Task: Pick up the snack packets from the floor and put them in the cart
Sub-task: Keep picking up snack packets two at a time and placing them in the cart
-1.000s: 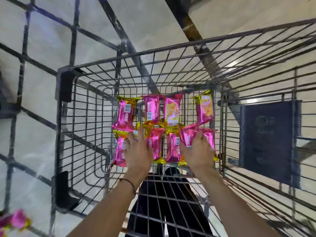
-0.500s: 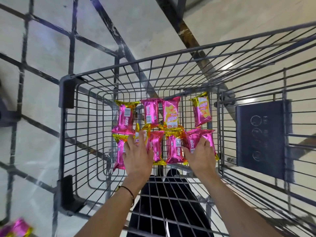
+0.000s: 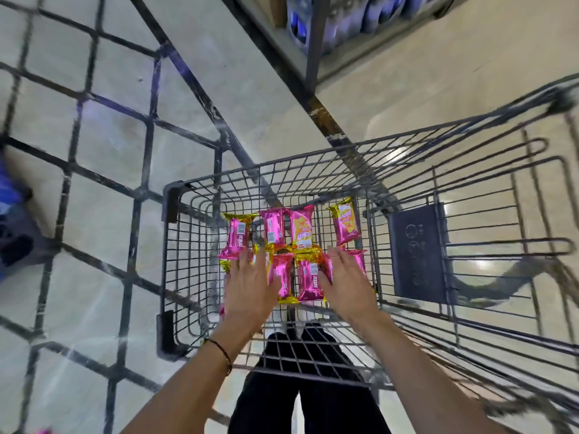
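- The left hand point(image 3: 250, 285) and right hand point(image 3: 344, 285) reach down into the cart point(image 3: 175, 198). Their fingers point(image 3: 242, 261) are straight and spread, lying flat on the near row of packets point(image 3: 310, 277); neither hand curls round anything.
- Two near-row packets show between the hands, and others lie under the palms.
- Just beyond the fingers, a far row of four lies side by side on the cart's wire bottom.
- The flat palms probably press the packets into tidy, level rows.
- Whether any remain on the floor point(image 3: 103, 233) I cannot tell.
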`<action>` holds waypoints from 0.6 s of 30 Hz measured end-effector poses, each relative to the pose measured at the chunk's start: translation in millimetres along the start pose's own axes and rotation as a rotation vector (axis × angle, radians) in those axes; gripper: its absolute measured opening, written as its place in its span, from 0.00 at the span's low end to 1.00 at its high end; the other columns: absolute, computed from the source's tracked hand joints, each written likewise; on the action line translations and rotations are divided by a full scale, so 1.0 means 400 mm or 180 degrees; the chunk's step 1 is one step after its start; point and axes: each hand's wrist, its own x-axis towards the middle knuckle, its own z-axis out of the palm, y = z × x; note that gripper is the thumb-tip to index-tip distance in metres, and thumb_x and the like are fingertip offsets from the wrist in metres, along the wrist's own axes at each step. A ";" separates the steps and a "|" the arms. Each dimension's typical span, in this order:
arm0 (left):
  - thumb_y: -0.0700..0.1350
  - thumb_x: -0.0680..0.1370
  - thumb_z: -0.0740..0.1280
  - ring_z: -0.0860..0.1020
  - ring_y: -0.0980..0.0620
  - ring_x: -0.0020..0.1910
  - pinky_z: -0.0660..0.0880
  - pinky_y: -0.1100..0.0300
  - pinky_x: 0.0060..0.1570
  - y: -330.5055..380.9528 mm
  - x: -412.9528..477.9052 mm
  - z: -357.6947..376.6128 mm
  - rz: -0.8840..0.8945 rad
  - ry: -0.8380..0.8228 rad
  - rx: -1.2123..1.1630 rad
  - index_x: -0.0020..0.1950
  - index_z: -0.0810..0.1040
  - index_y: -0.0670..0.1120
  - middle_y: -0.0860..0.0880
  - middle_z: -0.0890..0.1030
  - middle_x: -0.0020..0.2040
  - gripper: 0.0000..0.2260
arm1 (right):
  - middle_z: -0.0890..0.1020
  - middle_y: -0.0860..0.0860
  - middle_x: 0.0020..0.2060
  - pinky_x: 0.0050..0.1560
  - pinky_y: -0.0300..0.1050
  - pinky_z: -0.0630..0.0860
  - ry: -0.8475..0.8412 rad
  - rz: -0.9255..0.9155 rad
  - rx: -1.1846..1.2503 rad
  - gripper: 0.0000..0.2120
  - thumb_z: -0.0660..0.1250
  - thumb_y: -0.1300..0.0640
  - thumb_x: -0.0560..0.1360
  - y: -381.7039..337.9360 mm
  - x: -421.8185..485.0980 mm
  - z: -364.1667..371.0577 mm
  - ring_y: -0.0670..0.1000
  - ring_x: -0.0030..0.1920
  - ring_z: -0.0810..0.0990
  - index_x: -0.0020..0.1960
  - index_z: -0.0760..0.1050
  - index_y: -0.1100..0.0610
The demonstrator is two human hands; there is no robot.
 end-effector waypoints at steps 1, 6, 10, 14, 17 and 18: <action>0.59 0.80 0.64 0.62 0.39 0.75 0.69 0.42 0.69 0.001 -0.012 -0.034 0.0087 0.0050 0.0046 0.78 0.59 0.51 0.41 0.62 0.77 0.29 | 0.61 0.54 0.77 0.75 0.49 0.57 0.0046 -0.0100 0.0024 0.29 0.59 0.47 0.83 -0.019 -0.019 -0.027 0.55 0.77 0.60 0.79 0.55 0.55; 0.60 0.79 0.66 0.61 0.41 0.76 0.63 0.41 0.74 -0.011 -0.094 -0.202 0.0349 0.0247 -0.0045 0.78 0.61 0.51 0.44 0.64 0.77 0.31 | 0.65 0.58 0.75 0.76 0.52 0.59 0.0242 -0.0575 -0.0269 0.28 0.58 0.49 0.83 -0.105 -0.116 -0.155 0.57 0.75 0.62 0.79 0.57 0.59; 0.63 0.79 0.62 0.56 0.43 0.79 0.57 0.39 0.75 -0.037 -0.175 -0.308 0.0758 0.0286 0.0226 0.78 0.60 0.54 0.49 0.61 0.79 0.31 | 0.69 0.58 0.72 0.73 0.58 0.64 0.0617 -0.0818 -0.0583 0.28 0.56 0.48 0.82 -0.174 -0.220 -0.227 0.60 0.72 0.66 0.78 0.59 0.59; 0.61 0.80 0.61 0.56 0.44 0.79 0.56 0.41 0.76 -0.071 -0.255 -0.396 0.0800 0.0682 0.0178 0.77 0.62 0.54 0.49 0.61 0.80 0.27 | 0.71 0.58 0.72 0.72 0.61 0.65 0.0986 -0.1139 -0.1025 0.28 0.51 0.45 0.81 -0.241 -0.317 -0.289 0.60 0.72 0.67 0.77 0.62 0.58; 0.62 0.80 0.58 0.56 0.44 0.79 0.57 0.42 0.75 -0.108 -0.311 -0.438 0.0680 0.0917 0.0241 0.78 0.61 0.53 0.48 0.61 0.80 0.28 | 0.71 0.57 0.72 0.72 0.61 0.66 0.1143 -0.1201 -0.1184 0.29 0.47 0.43 0.81 -0.295 -0.354 -0.326 0.60 0.73 0.68 0.76 0.63 0.57; 0.62 0.80 0.56 0.56 0.45 0.79 0.58 0.42 0.75 -0.121 -0.330 -0.447 0.0614 0.0976 0.0227 0.78 0.61 0.53 0.48 0.60 0.80 0.29 | 0.71 0.57 0.72 0.72 0.61 0.66 0.1161 -0.1241 -0.1238 0.29 0.46 0.42 0.81 -0.314 -0.360 -0.334 0.60 0.73 0.67 0.76 0.64 0.57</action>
